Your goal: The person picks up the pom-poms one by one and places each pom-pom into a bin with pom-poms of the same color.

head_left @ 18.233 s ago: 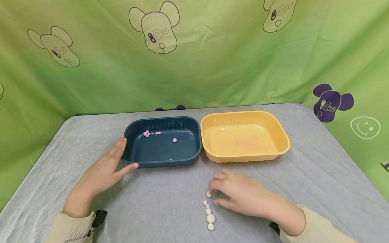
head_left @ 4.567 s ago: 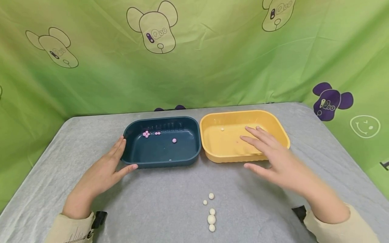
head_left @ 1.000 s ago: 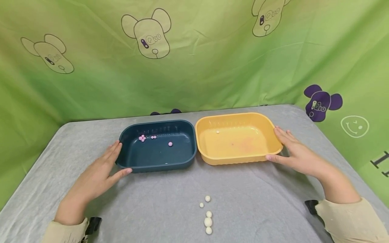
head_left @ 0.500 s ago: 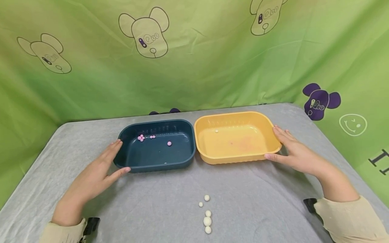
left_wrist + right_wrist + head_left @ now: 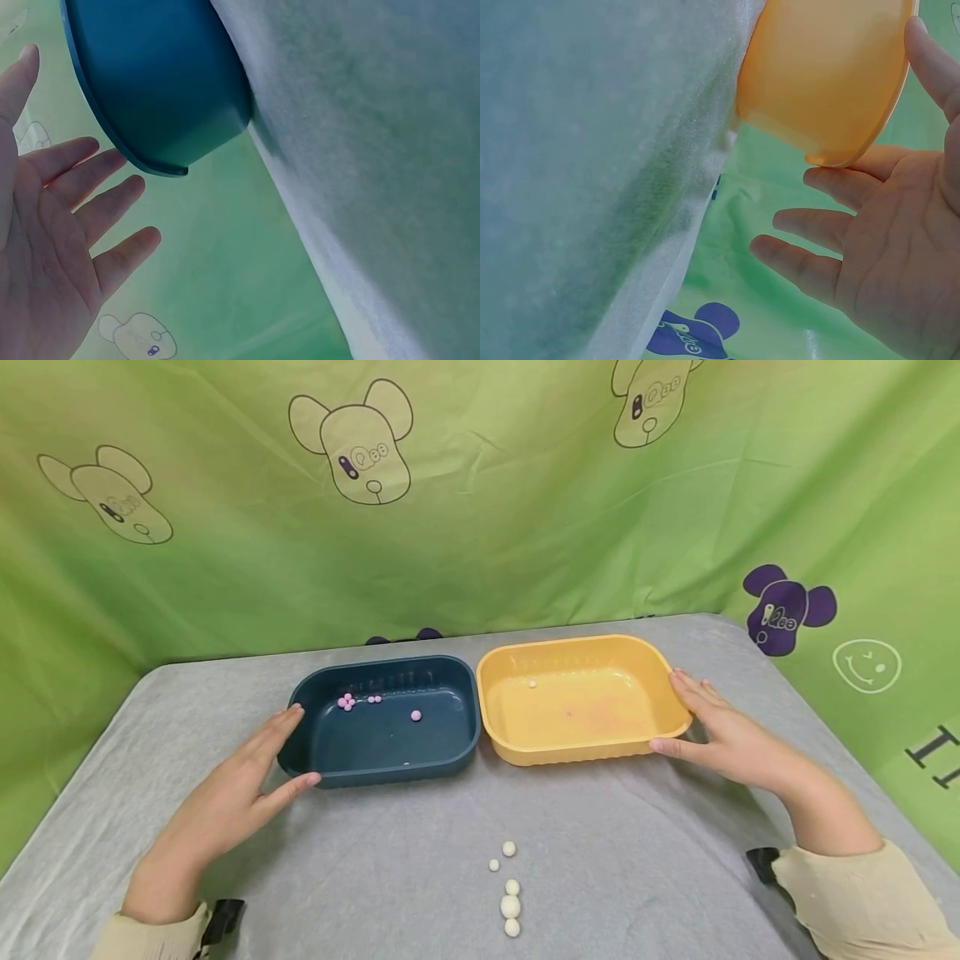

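Observation:
My left hand [image 5: 225, 806] rests at the left end of the dark blue tray [image 5: 397, 772], fingers straight and spread, thumb at the front rim. At the opposite side, my right hand [image 5: 738, 739] lies with extended fingers against the right end of the yellow tray [image 5: 585, 753]. In the wrist views both palms face the trays and neither hand holds anything. Inside the blue tray are a pink clump of balls [image 5: 347, 702], a joined pink pair [image 5: 374, 699] and a single pink ball [image 5: 416, 716]. One tiny white ball [image 5: 532, 684] sits in the yellow tray.
On the grey cloth [image 5: 375, 877] in front, three white balls [image 5: 511, 907] touch in a row. A small white ball [image 5: 494, 865] and a larger white ball [image 5: 509, 848] lie just beyond them. A green printed curtain [image 5: 480, 510] hangs behind the table.
Earlier my right hand was at the balls, then over the yellow tray; now it is at that tray's right end. The pink ball has gone from the row. My left hand stays put.

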A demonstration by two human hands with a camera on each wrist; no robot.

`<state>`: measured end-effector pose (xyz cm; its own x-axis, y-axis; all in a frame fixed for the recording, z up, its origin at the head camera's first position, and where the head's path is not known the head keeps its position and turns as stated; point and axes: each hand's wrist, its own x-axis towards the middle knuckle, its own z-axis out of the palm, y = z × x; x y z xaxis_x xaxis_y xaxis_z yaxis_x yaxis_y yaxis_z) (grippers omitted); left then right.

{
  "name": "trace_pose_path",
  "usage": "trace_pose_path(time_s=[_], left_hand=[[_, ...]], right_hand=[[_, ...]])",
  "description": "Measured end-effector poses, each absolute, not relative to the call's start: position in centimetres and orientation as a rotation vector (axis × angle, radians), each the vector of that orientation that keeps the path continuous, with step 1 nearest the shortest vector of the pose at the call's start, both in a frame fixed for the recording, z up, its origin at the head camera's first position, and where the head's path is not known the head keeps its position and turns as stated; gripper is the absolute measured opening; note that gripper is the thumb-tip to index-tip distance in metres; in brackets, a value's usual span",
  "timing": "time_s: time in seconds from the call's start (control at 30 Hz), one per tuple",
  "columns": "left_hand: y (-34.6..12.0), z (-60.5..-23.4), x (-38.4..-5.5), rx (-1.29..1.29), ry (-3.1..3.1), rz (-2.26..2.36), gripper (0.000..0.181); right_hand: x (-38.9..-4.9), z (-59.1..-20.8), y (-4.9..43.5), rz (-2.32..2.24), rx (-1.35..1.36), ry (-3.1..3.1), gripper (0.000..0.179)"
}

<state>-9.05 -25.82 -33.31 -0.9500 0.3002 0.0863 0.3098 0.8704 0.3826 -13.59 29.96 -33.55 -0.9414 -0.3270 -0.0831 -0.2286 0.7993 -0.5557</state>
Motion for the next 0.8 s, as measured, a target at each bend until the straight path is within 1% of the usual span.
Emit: trace_pose_path(time_s=[0.8], left_hand=[[-24.0, -33.1, -8.8, -0.601, -2.970, -0.609, 0.077]], right_hand=[[-13.6, -33.4, 30.0, -0.840, -0.435, 2.811, 0.102]])
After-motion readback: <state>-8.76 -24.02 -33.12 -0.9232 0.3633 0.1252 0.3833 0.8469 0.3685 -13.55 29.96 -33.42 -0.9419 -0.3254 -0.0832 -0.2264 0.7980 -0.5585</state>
